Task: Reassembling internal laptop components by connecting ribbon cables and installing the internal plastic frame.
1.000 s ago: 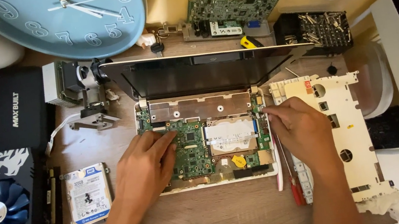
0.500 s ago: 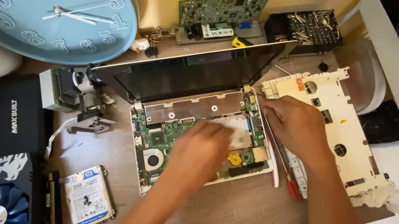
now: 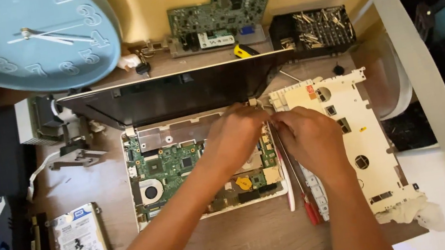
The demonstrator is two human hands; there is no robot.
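Two bare hands are shown over the right rear corner of an opened laptop base point(image 3: 149, 222), whose green circuit board point(image 3: 170, 167) is exposed. The left hand point(image 3: 236, 137) is laid across the board with its fingers curled downward near the hinge point(image 3: 252, 103); whether anything is pinched beneath them cannot be told. The right hand point(image 3: 308, 136) is set just beside it, thumb and fingers drawn together toward the same corner; what they grip, if anything, is hidden. Directly beyond both hands the dark screen panel point(image 3: 172, 97) is seen, folded back. Under the right wrist a red-handled screwdriver point(image 3: 306, 206) is laid along the base's edge, and to the outside of that hand a white plastic cover point(image 3: 352, 141) is spread on the wooden table point(image 3: 251, 248). Well to the outside of the left forearm a hard drive point(image 3: 79, 241) is placed flat. Beyond the screen, a loose green board point(image 3: 223, 9) and a blue wall clock point(image 3: 19, 37) are found.
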